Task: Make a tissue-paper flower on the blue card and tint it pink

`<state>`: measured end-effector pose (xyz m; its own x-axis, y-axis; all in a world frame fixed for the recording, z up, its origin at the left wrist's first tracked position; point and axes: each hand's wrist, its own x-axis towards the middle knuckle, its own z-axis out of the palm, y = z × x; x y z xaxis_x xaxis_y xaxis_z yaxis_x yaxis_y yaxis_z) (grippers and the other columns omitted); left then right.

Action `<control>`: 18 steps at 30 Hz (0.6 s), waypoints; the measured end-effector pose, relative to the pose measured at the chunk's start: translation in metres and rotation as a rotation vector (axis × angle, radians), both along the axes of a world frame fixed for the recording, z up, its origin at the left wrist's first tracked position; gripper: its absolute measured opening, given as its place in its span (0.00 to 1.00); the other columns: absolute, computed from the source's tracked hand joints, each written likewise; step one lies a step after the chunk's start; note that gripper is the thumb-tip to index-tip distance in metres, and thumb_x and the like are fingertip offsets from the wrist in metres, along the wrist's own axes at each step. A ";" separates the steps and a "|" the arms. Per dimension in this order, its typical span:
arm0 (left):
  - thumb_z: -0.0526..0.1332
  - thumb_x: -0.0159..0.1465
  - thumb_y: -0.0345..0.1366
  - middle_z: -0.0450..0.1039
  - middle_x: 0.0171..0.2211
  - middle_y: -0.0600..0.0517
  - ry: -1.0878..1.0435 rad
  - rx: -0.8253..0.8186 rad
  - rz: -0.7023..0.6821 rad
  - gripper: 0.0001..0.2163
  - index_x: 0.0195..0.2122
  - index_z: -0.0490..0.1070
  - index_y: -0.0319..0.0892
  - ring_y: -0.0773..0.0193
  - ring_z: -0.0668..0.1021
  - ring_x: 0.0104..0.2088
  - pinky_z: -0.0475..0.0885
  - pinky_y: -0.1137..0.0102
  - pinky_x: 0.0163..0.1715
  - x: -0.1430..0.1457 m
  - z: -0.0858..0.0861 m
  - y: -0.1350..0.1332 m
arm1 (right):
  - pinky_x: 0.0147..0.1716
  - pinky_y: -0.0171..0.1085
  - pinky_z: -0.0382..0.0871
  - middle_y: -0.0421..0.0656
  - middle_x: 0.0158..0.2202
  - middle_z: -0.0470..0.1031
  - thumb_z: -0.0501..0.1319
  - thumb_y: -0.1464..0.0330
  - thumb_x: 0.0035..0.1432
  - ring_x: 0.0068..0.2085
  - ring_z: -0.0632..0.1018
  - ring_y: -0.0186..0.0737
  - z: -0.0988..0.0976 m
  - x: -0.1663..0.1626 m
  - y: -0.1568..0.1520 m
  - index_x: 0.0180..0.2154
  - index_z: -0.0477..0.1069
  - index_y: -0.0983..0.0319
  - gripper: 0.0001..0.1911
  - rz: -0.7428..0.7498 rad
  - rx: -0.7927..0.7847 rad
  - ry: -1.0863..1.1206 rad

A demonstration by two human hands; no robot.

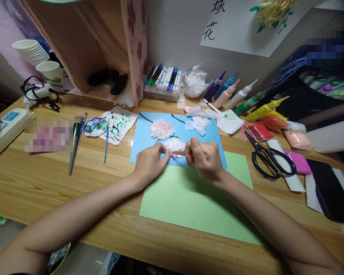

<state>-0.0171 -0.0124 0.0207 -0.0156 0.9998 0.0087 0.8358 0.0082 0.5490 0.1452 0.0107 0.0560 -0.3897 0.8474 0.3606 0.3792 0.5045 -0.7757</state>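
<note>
Blue paper (143, 149) overlaps a green sheet (189, 206) on the wooden table. A pale pink tissue-paper flower (161, 129) sits on the blue paper, with a white tissue flower (174, 144) below it. My right hand (205, 156) is closed around a thin brown stick (179, 153), whose tip points left to the lower edge of the white flower, where a bit of pink shows. My left hand (150, 162) rests on the paper at that flower's lower left, thumb and fingertips brought together. Whatever lies between them is hidden. Torn white tissue pieces (199, 125) lie at the blue paper's upper right.
Black scissors (271, 156) lie to the right, by clay packets (298, 162). Several paint bottles (227, 93), a bowl of tissue (196, 82) and a marker box (163, 82) line the back. Brushes (74, 145), a paint palette (96, 126) and a power strip (10, 126) are on the left.
</note>
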 end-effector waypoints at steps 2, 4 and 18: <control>0.55 0.62 0.42 0.69 0.21 0.56 0.000 -0.001 0.001 0.10 0.33 0.70 0.42 0.68 0.69 0.21 0.54 0.73 0.23 0.000 0.000 0.000 | 0.22 0.33 0.59 0.39 0.13 0.62 0.42 0.62 0.67 0.17 0.66 0.29 -0.003 0.000 0.000 0.12 0.57 0.60 0.31 0.007 0.033 -0.028; 0.55 0.62 0.42 0.69 0.21 0.55 0.006 -0.006 0.004 0.10 0.33 0.71 0.42 0.68 0.69 0.21 0.54 0.73 0.23 0.000 0.000 0.000 | 0.22 0.33 0.58 0.39 0.13 0.63 0.42 0.63 0.67 0.17 0.66 0.29 -0.006 -0.001 0.000 0.13 0.57 0.60 0.30 0.015 0.059 -0.052; 0.54 0.63 0.41 0.71 0.22 0.54 0.052 -0.002 -0.018 0.11 0.34 0.72 0.42 0.66 0.71 0.22 0.53 0.72 0.23 0.000 0.001 -0.001 | 0.21 0.32 0.55 0.37 0.11 0.59 0.44 0.60 0.67 0.16 0.66 0.29 0.013 -0.024 0.010 0.12 0.59 0.61 0.32 -0.129 -0.083 -0.160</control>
<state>-0.0167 -0.0139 0.0213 0.0032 1.0000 0.0072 0.8632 -0.0064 0.5048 0.1215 0.0212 0.0688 -0.3224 0.9182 0.2300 0.5581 0.3807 -0.7373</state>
